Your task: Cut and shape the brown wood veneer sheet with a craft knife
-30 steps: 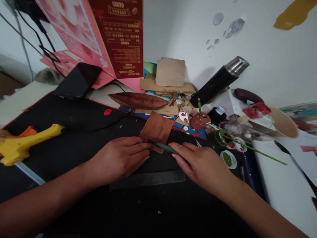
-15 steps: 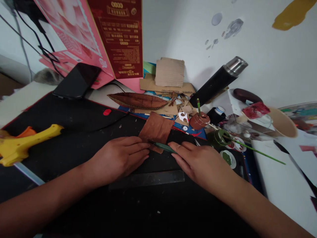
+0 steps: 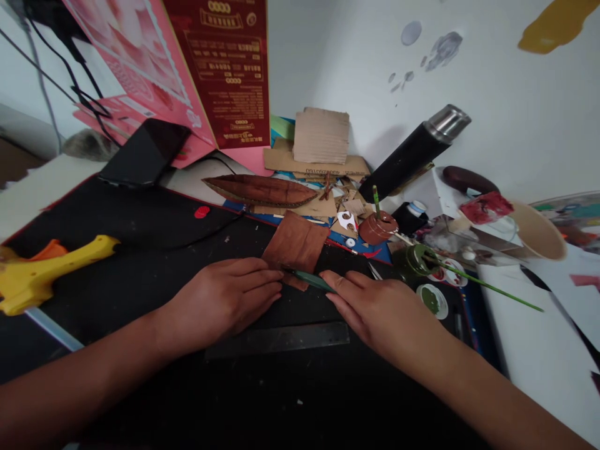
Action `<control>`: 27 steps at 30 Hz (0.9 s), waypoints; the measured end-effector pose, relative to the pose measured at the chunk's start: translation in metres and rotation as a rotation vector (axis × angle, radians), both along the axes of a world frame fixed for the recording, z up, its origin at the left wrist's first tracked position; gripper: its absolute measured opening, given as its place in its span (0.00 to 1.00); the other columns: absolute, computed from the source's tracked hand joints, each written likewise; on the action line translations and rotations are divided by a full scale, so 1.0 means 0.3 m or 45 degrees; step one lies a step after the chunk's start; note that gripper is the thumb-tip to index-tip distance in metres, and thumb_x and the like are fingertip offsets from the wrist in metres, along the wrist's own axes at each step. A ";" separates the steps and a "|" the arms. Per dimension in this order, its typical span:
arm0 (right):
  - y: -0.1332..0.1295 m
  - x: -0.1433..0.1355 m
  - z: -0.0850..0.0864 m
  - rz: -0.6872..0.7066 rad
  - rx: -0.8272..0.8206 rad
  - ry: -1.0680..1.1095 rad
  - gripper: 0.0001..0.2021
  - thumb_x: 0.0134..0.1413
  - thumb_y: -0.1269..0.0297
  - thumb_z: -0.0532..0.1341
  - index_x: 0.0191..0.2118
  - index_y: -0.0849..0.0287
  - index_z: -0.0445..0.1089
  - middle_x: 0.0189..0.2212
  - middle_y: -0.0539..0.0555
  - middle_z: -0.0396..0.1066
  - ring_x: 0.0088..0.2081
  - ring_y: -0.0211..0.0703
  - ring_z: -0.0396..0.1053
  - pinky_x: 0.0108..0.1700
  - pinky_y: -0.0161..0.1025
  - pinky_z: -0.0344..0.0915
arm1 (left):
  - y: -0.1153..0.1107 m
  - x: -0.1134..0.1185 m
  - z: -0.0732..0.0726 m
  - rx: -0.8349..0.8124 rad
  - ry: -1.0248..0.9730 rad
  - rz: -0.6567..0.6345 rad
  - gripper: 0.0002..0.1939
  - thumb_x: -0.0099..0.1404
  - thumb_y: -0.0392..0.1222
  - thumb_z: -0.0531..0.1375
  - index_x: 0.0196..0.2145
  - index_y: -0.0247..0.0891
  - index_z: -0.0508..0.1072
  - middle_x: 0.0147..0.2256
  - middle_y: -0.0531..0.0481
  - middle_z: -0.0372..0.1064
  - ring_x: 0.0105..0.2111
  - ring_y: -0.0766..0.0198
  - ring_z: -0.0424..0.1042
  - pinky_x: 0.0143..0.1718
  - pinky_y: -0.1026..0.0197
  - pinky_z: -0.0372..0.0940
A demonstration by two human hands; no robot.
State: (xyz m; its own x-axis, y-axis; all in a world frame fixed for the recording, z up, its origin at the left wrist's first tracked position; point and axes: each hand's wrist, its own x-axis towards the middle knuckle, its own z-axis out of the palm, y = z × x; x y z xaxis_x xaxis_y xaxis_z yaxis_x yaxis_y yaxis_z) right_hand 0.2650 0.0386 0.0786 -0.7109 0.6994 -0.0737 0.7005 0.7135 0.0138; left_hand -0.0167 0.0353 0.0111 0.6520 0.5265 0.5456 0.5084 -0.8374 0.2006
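Brown sheet (image 3: 300, 240): ahead-right of left hand (image 3: 225, 297), nearer one; grip hidden, cannot tell. Right hand (image 3: 384, 306) pinches green tool (image 3: 310, 279), long axis pointing leftward over sheet.

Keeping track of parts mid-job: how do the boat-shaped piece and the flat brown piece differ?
Shape: the boat-shaped piece is long and hollow with pointed ends; the flat brown piece is four-sided.
Place: the left hand is at the flat brown piece's edge; the boat-shaped piece lies farther back, untouched.
Both look reddish brown.

A dim white wall (image 3: 356, 69) bears a yellow patch (image 3: 557, 26) and grey spots (image 3: 443, 50).
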 end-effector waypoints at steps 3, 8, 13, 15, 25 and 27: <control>-0.003 0.003 -0.002 -0.006 -0.014 0.016 0.18 0.75 0.61 0.51 0.59 0.60 0.73 0.35 0.55 0.79 0.25 0.45 0.76 0.26 0.40 0.58 | 0.000 0.001 0.001 0.006 0.004 0.008 0.10 0.77 0.36 0.57 0.45 0.35 0.80 0.47 0.49 0.83 0.45 0.60 0.80 0.50 0.58 0.76; -0.005 0.000 0.004 -0.017 -0.022 0.014 0.19 0.75 0.61 0.51 0.59 0.60 0.73 0.34 0.55 0.79 0.25 0.45 0.76 0.25 0.40 0.59 | -0.001 0.001 -0.001 0.012 -0.009 0.009 0.10 0.76 0.36 0.58 0.44 0.35 0.80 0.46 0.49 0.83 0.44 0.60 0.80 0.49 0.57 0.76; -0.006 -0.008 0.019 -0.040 -0.031 -0.044 0.17 0.75 0.61 0.52 0.59 0.58 0.73 0.35 0.54 0.80 0.26 0.45 0.76 0.25 0.40 0.60 | 0.000 0.000 -0.007 -0.001 0.000 0.000 0.09 0.75 0.36 0.59 0.45 0.34 0.80 0.47 0.48 0.82 0.46 0.59 0.80 0.50 0.57 0.76; -0.009 -0.007 0.021 -0.040 -0.029 -0.044 0.18 0.75 0.60 0.52 0.59 0.58 0.73 0.35 0.54 0.80 0.25 0.45 0.76 0.25 0.40 0.60 | 0.000 -0.001 -0.010 -0.004 -0.002 0.000 0.09 0.75 0.36 0.59 0.45 0.35 0.80 0.47 0.48 0.82 0.46 0.59 0.80 0.51 0.57 0.75; -0.004 0.025 -0.005 -0.063 -0.086 0.076 0.19 0.75 0.61 0.50 0.60 0.59 0.73 0.39 0.57 0.80 0.31 0.47 0.79 0.29 0.41 0.67 | -0.003 0.000 -0.006 -0.012 0.002 0.000 0.09 0.75 0.36 0.59 0.44 0.35 0.80 0.47 0.48 0.82 0.46 0.60 0.79 0.51 0.57 0.74; -0.004 0.031 -0.011 -0.074 -0.096 0.112 0.19 0.75 0.60 0.51 0.60 0.58 0.73 0.39 0.56 0.80 0.32 0.47 0.79 0.30 0.41 0.68 | -0.004 0.001 -0.002 -0.007 -0.002 0.000 0.09 0.76 0.36 0.59 0.44 0.35 0.80 0.47 0.48 0.82 0.46 0.60 0.79 0.51 0.58 0.74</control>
State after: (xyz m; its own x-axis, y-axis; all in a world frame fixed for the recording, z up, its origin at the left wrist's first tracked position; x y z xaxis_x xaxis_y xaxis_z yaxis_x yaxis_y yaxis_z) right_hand 0.2743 0.0373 0.0753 -0.6754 0.7344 -0.0667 0.7368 0.6684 -0.1020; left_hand -0.0164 0.0341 0.0105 0.6509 0.5298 0.5437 0.5084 -0.8361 0.2061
